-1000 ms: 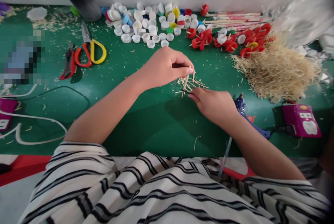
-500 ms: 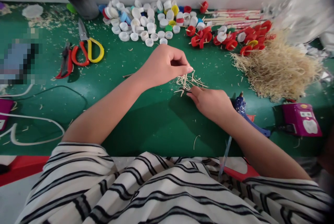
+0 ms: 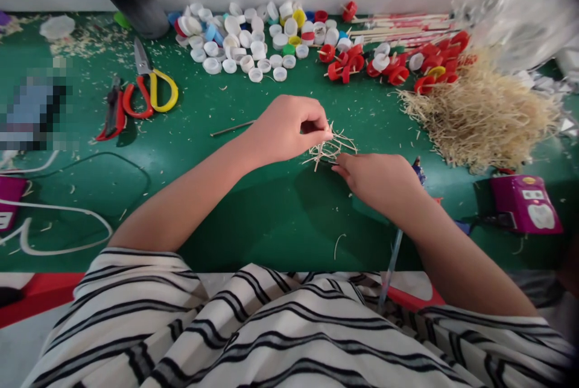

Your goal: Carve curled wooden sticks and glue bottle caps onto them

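Observation:
My left hand [image 3: 292, 128] is closed in a pinch, thumb against forefinger, on a short pale wooden stick that the fingers now mostly hide. Beneath its fingertips lies a small heap of thin, curled wood shavings [image 3: 333, 145]. My right hand [image 3: 380, 180] rests low beside that heap, its fingers closed on a thin dark tool with a blade-like tip [image 3: 332, 163]; the grip covers most of it. A slim grey-brown rod [image 3: 231, 129] lies on the green table, partly behind my left wrist.
Bottle caps [image 3: 246, 38] are strewn along the back, with red caps on sticks [image 3: 346, 65] to their right. A fibre pile [image 3: 479, 116], purple box [image 3: 527, 204] and blue glue gun [image 3: 419, 172] lie right. Scissors [image 3: 163, 91] and red-handled cutters [image 3: 113, 113] lie left.
My left hand has come down towards the shavings, and the upright stick below its fingers no longer shows clearly. My right hand has shifted slightly right, covering more of the glue gun.

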A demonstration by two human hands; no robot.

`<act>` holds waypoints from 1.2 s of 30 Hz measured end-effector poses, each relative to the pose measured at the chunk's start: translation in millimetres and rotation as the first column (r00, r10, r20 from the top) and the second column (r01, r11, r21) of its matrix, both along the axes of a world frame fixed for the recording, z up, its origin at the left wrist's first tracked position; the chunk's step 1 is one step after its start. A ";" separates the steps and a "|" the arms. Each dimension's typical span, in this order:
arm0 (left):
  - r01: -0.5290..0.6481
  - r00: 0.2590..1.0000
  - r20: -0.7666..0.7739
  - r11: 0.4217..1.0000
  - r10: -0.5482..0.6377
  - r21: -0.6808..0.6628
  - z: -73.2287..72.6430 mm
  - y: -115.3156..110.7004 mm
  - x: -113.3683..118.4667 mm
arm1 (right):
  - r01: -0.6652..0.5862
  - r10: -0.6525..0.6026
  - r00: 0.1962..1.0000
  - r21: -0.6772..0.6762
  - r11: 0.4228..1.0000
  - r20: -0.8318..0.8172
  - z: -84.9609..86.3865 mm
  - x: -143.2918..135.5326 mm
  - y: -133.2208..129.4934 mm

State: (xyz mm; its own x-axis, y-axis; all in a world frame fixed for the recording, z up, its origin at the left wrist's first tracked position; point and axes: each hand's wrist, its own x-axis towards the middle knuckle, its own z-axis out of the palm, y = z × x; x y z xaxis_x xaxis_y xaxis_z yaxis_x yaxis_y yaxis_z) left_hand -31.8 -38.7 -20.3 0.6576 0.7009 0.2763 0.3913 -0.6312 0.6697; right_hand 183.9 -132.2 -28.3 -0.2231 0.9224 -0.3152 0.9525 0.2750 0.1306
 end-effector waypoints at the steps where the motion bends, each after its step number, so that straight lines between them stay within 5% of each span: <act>1: 0.007 1.000 -0.003 1.000 -0.007 0.008 -0.1 -1.6 1.6 | 0.001 -0.001 1.000 -0.012 1.000 0.012 1.5 0.3 -0.1; 11: 0.044 0.999 -0.016 0.998 -0.043 0.041 -2.3 -8.2 14.6 | -0.042 0.040 0.999 0.086 0.995 0.035 -0.5 1.2 0.0; 25: -0.036 0.999 0.016 0.998 0.037 -0.042 -6.3 -3.5 12.6 | -0.001 0.000 0.999 0.026 1.000 0.033 6.5 -4.2 -4.0; 30: -0.008 1.000 0.028 0.999 0.009 -0.040 -5.4 -4.5 14.4 | 0.053 -0.057 0.998 0.111 0.992 0.034 25.2 14.0 -3.2; 33: -0.019 0.999 0.043 0.998 0.022 -0.058 -6.4 -4.0 14.6 | -0.073 0.090 0.989 0.140 0.988 -0.119 36.2 27.8 -19.5; 36: -0.042 0.997 0.061 0.997 0.046 -0.063 -11.1 -0.2 13.8 | -0.396 0.364 0.853 -0.009 0.918 -0.374 31.3 33.1 -47.7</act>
State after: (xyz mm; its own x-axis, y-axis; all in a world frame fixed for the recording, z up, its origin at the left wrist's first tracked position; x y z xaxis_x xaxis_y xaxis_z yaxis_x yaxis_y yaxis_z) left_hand -18.0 -38.9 -31.4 0.6085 0.7460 0.2706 0.3745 -0.5706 0.7309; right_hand 217.0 -179.9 3.0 -0.6627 0.7168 -0.2170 0.7481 0.6197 -0.2375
